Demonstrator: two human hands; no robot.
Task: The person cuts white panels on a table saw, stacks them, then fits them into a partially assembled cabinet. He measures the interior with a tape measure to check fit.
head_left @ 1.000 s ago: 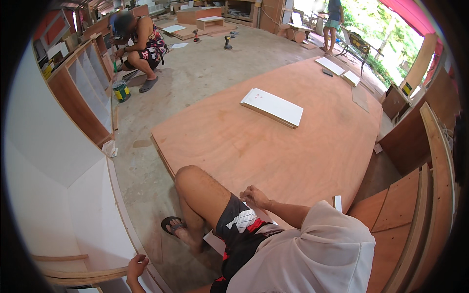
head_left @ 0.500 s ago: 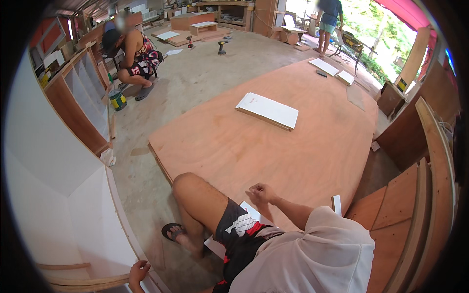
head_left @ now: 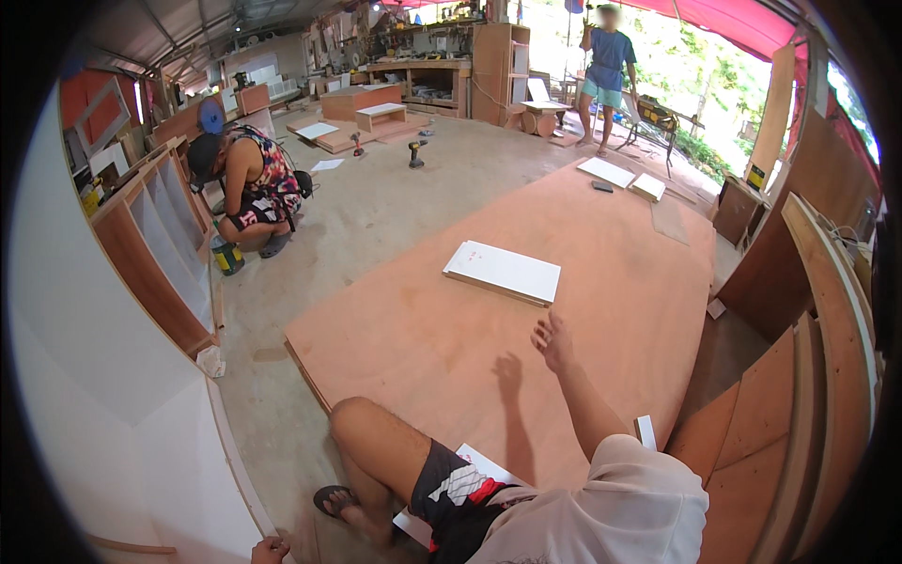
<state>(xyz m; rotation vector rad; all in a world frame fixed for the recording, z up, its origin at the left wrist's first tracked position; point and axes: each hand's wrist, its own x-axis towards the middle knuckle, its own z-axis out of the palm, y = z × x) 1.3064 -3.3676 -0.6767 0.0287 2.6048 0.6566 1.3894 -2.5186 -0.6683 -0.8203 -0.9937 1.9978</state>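
My right hand [head_left: 552, 343] is raised over the large plywood sheet [head_left: 404, 348], its fingers apart and loosely bent, with nothing in it. Just beyond its fingertips lie white boards [head_left: 505, 273], stacked flat; I cannot tell whether the hand touches them. At the bottom edge, my left hand [head_left: 271, 550] is partly cut off, its fingers curled on the wooden rim of a white-lined cabinet [head_left: 178, 451]. Another white board [head_left: 484, 461] lies under my leg, partly hidden. My shadow falls on the plywood beside my right forearm.
A person [head_left: 249, 183] crouches at the left beside a green-and-yellow container [head_left: 227, 258]. Another person [head_left: 607, 80] stands at the far right. Cordless drills [head_left: 416, 155] stand on the floor. More white boards [head_left: 606, 172] lie at the sheet's far end. Wooden panels [head_left: 742, 442] lean at the right.
My right hand has reached forward from near my lap toward the stacked white boards and opened. The view has tilted up. The far person now has one arm raised.
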